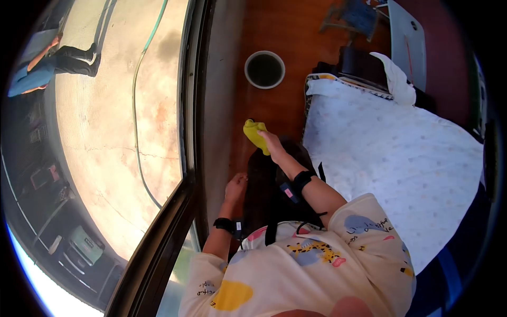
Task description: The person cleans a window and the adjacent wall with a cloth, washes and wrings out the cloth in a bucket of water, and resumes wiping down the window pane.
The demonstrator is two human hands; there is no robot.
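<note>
Patterned shirt (311,269), right hand (271,144), yellow cloth (254,133) protruding from its grip

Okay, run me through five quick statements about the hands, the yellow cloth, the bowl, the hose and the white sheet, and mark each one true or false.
1. The right hand holds the yellow cloth. True.
2. The left hand grips the cloth too. False: the left hand is apart from it.
3. The round bowl stands on the reddish floor. True.
4. The green hose lies across the bowl. False: the green hose lies on the pale ground beyond the dark frame.
5. The white sheet is on the person's right. True.
</note>
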